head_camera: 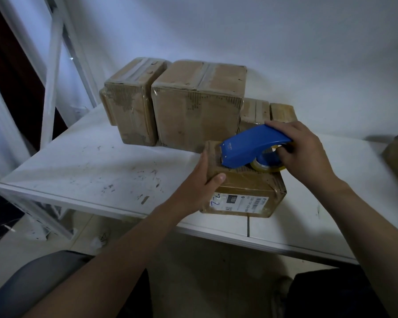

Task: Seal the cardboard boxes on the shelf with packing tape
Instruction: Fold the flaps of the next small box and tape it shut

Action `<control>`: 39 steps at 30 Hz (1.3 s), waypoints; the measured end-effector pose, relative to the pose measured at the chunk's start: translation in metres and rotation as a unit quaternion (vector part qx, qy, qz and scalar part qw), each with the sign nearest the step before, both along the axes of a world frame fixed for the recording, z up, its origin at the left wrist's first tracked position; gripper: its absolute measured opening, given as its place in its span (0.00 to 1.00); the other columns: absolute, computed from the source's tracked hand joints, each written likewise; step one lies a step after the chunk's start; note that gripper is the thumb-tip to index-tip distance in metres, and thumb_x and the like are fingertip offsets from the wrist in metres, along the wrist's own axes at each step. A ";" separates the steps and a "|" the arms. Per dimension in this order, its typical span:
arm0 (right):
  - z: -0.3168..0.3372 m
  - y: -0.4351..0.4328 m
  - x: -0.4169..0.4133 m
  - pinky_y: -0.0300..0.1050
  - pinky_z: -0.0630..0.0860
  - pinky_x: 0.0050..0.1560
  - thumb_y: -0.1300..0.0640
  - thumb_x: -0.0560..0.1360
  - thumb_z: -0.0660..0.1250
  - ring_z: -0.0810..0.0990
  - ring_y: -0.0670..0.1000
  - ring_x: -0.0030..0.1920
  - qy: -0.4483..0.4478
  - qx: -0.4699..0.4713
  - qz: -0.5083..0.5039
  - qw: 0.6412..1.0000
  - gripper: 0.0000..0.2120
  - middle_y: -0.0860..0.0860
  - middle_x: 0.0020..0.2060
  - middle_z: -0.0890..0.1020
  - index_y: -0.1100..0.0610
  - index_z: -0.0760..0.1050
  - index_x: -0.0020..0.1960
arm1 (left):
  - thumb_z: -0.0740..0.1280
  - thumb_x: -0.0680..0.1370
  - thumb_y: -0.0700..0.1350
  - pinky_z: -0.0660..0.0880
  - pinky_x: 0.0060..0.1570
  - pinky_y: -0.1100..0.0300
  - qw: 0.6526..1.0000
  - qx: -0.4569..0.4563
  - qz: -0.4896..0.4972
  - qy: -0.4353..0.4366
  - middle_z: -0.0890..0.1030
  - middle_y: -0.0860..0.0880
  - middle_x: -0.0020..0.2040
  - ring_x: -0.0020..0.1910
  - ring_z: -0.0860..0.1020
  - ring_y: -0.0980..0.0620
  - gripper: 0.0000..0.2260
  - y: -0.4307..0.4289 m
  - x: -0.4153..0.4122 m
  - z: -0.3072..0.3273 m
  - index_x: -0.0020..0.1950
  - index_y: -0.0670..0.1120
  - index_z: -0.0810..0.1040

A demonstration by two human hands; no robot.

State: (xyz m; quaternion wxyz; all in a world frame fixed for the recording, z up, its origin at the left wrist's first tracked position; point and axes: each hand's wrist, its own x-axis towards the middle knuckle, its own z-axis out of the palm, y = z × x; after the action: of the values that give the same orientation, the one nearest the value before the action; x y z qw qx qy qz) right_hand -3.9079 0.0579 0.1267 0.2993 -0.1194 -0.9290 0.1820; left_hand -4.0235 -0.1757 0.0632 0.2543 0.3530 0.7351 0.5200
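The small cardboard box (244,191) looks light and stiff, so the left hand (200,182) clasps its corner while the right hand (306,154) grips the blue tape dispenser (251,148).

A small brown cardboard box (246,191) sits at the front edge of the white shelf (101,171). Its near face carries a white shipping label (237,201) with blue handwriting. A blue tape dispenser (251,148) rests on the box's top, nose toward the left edge, with a roll of clear packing tape (268,167) at its right end. Behind stand a left tall box (129,106) and a right tall box (198,104), side by side, both scuffed and banded with clear tape. Two low boxes (255,110) show just right of them.
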 end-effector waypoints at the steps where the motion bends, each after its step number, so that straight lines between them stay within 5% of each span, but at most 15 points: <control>1: -0.001 0.001 0.000 0.53 0.77 0.57 0.70 0.73 0.67 0.74 0.54 0.60 0.001 -0.004 0.002 1.000 0.34 0.50 0.63 0.76 0.43 0.70 0.72 | 0.62 0.81 0.60 0.76 0.64 0.46 1.000 0.004 -0.004 0.003 0.73 0.47 0.71 0.64 0.78 0.51 0.31 0.000 -0.003 -0.001 0.79 0.63 0.48; 3: -0.001 0.003 0.000 0.51 0.76 0.58 0.71 0.72 0.66 0.74 0.55 0.61 -0.002 -0.010 0.009 1.000 0.34 0.51 0.64 0.75 0.44 0.71 0.72 | 0.60 0.80 0.63 0.69 0.70 0.50 0.997 -0.027 -0.019 0.076 0.59 0.46 0.80 0.74 0.66 0.54 0.34 -0.002 -0.004 0.002 0.81 0.60 0.45; 6: 0.001 0.004 0.001 0.45 0.73 0.61 0.72 0.72 0.67 0.73 0.51 0.62 -0.001 -0.034 0.021 0.999 0.35 0.51 0.64 0.75 0.45 0.70 0.73 | 0.53 0.85 0.57 0.61 0.68 0.61 0.972 -0.089 -0.020 0.217 0.37 0.57 0.81 0.73 0.53 0.65 0.32 -0.005 -0.003 0.006 0.82 0.52 0.38; 10: 0.002 0.008 0.004 0.43 0.71 0.64 0.73 0.72 0.67 0.72 0.47 0.62 0.007 -0.083 0.036 0.996 0.36 0.48 0.64 0.76 0.46 0.70 0.73 | 0.48 0.84 0.61 0.66 0.72 0.46 0.937 -0.173 -0.021 0.304 0.43 0.55 0.82 0.78 0.59 0.52 0.30 -0.008 -0.005 0.017 0.82 0.52 0.41; 13: 0.003 0.011 0.003 0.50 0.74 0.64 0.73 0.71 0.67 0.74 0.51 0.61 0.014 -0.075 0.044 0.996 0.36 0.49 0.62 0.77 0.45 0.72 0.72 | 0.45 0.82 0.65 0.59 0.75 0.40 0.895 -0.260 -0.021 0.362 0.44 0.54 0.82 0.79 0.55 0.52 0.32 -0.009 -0.008 0.020 0.82 0.52 0.42; 20: 0.017 0.022 0.017 0.56 0.78 0.51 0.70 0.71 0.68 0.74 0.54 0.60 -0.018 0.024 0.040 0.999 0.37 0.47 0.61 0.74 0.40 0.70 0.73 | 0.44 0.83 0.63 0.59 0.75 0.39 0.880 -0.294 -0.023 0.373 0.45 0.53 0.82 0.79 0.58 0.50 0.31 -0.006 -0.003 0.028 0.82 0.50 0.44; 29: -0.001 0.064 0.056 0.60 0.78 0.54 0.74 0.70 0.65 0.75 0.55 0.58 -0.003 0.023 -0.013 1.000 0.38 0.49 0.59 0.73 0.42 0.71 0.72 | 0.43 0.82 0.64 0.60 0.74 0.39 0.871 -0.317 -0.014 0.374 0.44 0.55 0.82 0.79 0.59 0.49 0.32 -0.004 -0.001 0.030 0.82 0.50 0.44; 31: -0.013 0.063 0.058 0.54 0.78 0.55 0.74 0.71 0.65 0.74 0.53 0.57 -0.004 0.014 -0.011 1.000 0.37 0.50 0.59 0.72 0.44 0.70 0.73 | 0.44 0.82 0.64 0.60 0.74 0.39 0.868 -0.318 -0.012 0.380 0.43 0.56 0.82 0.79 0.58 0.50 0.32 -0.005 -0.004 0.029 0.82 0.50 0.44; 35: -0.024 0.057 0.059 0.28 0.67 0.56 0.75 0.73 0.64 0.69 0.44 0.55 0.002 -0.010 -0.002 1.000 0.38 0.49 0.58 0.70 0.44 0.67 0.75 | 0.41 0.80 0.65 0.46 0.78 0.44 0.858 -0.312 -0.023 0.407 0.43 0.54 0.82 0.81 0.48 0.53 0.34 -0.009 -0.009 0.025 0.82 0.48 0.46; 39: -0.026 0.043 0.051 0.23 0.65 0.55 0.74 0.73 0.64 0.68 0.43 0.57 0.005 -0.015 0.004 1.000 0.36 0.51 0.61 0.70 0.46 0.68 0.75 | 0.41 0.79 0.66 0.42 0.78 0.48 0.876 -0.290 -0.024 0.385 0.43 0.53 0.82 0.81 0.44 0.54 0.36 -0.015 -0.012 0.021 0.82 0.48 0.44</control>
State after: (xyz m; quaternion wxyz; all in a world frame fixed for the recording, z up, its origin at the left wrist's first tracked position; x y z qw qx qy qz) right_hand -3.8566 0.1004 0.1011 0.3016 -0.1193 -0.9250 0.1978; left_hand -4.0353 -0.1905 0.0844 0.0546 0.4527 0.8843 0.1002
